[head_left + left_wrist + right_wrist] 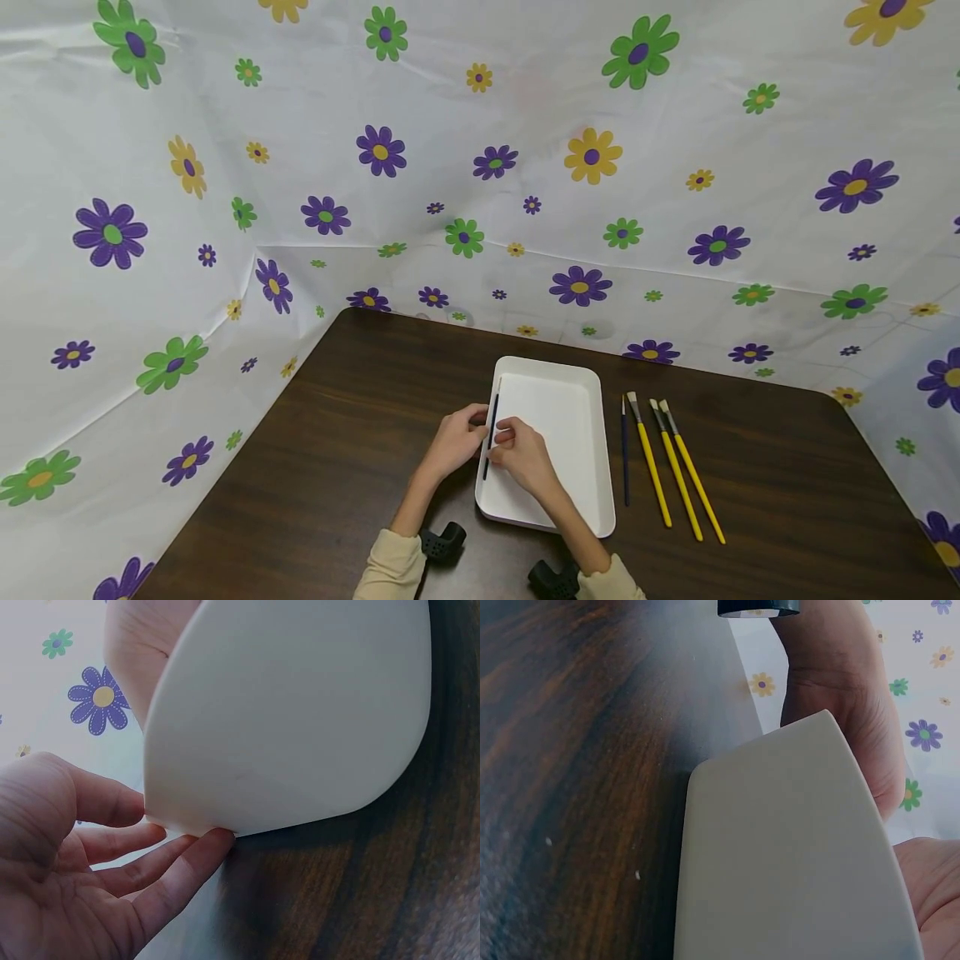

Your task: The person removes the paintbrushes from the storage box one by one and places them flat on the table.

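Your two hands met at the left rim of the white tray (577, 392), which lay flat on the dark table (360, 467). Between them was a thin dark brush (492, 423), lying along that rim with its tip pointing away from you. Your right hand (523, 454) pinched the brush near its middle with curled fingers. Your left hand (454, 440) was at the same place from the outer side; in the left wrist view its fingers (176, 862) were relaxed and slightly spread, the tips touching the tray's edge, so I judged that it steadied the tray and perhaps the brush, but I could not tell if it really gripped the brush.

To the right of the tray, apart from it, lay one more dark brush (624, 454) and three yellow brushes (678, 471), nearly parallel.

For doing this step well, I think you should have kept the pinch light and near the middle, so that the brush stayed level and did not tip. The left fingers should have held the tray against sliding, because it is light on a smooth table. It was wise to lower the brush fully inside the rim, flat on the floor of the tray and parallel to its long side, and to release only when it rested there, so it could not roll off the edge.
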{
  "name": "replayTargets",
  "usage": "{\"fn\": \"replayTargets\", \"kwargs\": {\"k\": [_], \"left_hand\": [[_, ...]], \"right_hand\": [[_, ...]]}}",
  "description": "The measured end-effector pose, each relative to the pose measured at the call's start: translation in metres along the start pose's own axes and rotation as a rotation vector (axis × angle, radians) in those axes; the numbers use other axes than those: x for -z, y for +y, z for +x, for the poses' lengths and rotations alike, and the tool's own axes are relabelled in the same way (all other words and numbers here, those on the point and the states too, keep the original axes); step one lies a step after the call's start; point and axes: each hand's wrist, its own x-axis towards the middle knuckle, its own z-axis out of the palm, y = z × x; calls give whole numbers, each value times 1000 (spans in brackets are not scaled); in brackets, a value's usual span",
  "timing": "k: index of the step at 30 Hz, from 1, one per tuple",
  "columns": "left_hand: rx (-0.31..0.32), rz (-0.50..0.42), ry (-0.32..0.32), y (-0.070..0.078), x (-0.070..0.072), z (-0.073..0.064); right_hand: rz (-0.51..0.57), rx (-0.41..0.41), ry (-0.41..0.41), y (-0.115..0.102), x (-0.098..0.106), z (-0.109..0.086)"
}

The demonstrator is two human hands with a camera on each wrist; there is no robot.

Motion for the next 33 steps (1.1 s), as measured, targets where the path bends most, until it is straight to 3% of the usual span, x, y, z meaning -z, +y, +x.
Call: {"fn": "replayTargets", "kwargs": {"k": [13, 23, 33], "left_hand": [[-7, 63, 11, 1, 0, -1], [-21, 94, 16, 2, 0, -1], [-34, 93, 18, 2, 1, -1]], "right_hand": [[-10, 10, -11, -2, -2, -1], [111, -1, -19, -2, -6, -3], [127, -21, -26, -3, -7, -4]]}}
